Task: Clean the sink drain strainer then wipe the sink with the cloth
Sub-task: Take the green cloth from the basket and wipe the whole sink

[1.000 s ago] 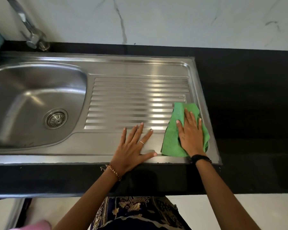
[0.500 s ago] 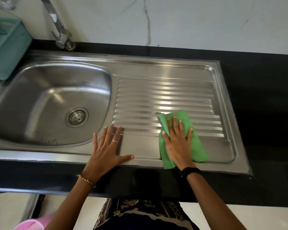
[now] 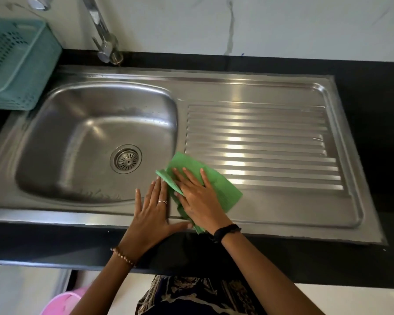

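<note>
A: Green and thin, the cloth point(image 3: 223, 189) lies flat on the steel sink point(image 3: 248, 87), at the near corner of the ribbed drainboard point(image 3: 259, 144) just beside the basin, close to the counter's point(image 3: 373, 155) front edge.

B: What is the grip doing?

A: The right hand point(image 3: 198, 198) presses it down with straight, spread fingers; nothing is curled round it. The left hand point(image 3: 151, 214) rests flat on the rim just beside it, also open-fingered, touching the cloth's edge.

B: How would it handle?

A: Likely soft, light and limp; one edge is already folded over. It should slide easily on smooth steel, so a flat palm over its middle suits wiping. To lift it, pinching a loose corner looks best.

B: And the strainer point(image 3: 126, 159)?

A: It sits in the basin's drain, untouched now.
</note>
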A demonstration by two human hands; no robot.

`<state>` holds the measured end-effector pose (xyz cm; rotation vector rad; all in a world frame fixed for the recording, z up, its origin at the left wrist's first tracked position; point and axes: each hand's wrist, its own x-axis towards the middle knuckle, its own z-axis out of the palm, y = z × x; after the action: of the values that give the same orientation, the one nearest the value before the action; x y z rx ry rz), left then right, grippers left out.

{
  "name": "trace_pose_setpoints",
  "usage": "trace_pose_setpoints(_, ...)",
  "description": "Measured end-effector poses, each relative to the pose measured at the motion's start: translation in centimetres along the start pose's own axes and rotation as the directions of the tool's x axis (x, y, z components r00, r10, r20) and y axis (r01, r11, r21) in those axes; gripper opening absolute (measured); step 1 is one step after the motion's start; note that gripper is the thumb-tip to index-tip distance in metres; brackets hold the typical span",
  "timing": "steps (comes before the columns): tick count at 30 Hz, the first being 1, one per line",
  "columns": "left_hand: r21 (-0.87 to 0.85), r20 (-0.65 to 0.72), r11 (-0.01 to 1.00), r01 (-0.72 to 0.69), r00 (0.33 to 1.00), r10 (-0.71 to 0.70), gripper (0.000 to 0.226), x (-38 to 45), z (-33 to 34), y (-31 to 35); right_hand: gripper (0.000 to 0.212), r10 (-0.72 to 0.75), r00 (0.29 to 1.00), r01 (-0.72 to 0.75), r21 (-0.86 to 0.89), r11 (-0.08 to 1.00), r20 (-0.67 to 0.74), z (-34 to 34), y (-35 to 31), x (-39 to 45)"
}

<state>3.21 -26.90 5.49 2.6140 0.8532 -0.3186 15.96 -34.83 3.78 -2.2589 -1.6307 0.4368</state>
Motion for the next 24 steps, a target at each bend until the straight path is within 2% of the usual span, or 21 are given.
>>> trace_pose_setpoints(4,-0.011,-0.016,0.997,-0.079,0.997,0.079,0.118,0.2,1.0,3.8,0.049,0.12,0.99,-0.115,0.078,0.99,-0.068,-1.5,3.0,-3.8)
trace_pose_setpoints(7,-0.073,-0.018,0.985,-0.154,0.988,0.153,0.111,1.0,1.8,7.8,0.054,0.259,0.958,-0.256,0.042,0.966,-0.124,-3.4,7.4,-7.7)
trace_pose_setpoints(11,-0.064,0.004,0.949,-0.308,0.951,0.308,0.095,1.8,3.0,13.0,0.054,0.467,0.861,-0.475,0.007,0.88,-0.203,-6.6,13.2,-13.3)
trace_pose_setpoints(15,-0.019,0.042,0.906,-0.424,0.905,0.424,0.08,1.8,4.1,17.0,0.058,0.598,0.768,-0.628,-0.086,0.773,-0.231,-8.5,15.9,-16.9)
trace_pose_setpoints(17,0.018,0.06,0.891,-0.454,0.89,0.452,0.075,1.9,4.4,18.2,0.06,0.637,0.723,-0.685,-0.152,0.713,-0.268,-8.6,16.1,-18.7)
trace_pose_setpoints(20,0.007,0.084,0.892,-0.451,0.889,0.449,0.072,2.1,4.8,19.4,0.063,0.701,0.645,-0.757,-0.132,0.64,-0.304,-8.3,16.1,-20.1)
trace_pose_setpoints(24,-0.001,0.131,0.905,-0.426,0.897,0.422,0.076,2.9,5.1,19.8,0.06,0.74,0.623,-0.774,-0.061,0.63,-0.254,-8.5,18.0,-17.7)
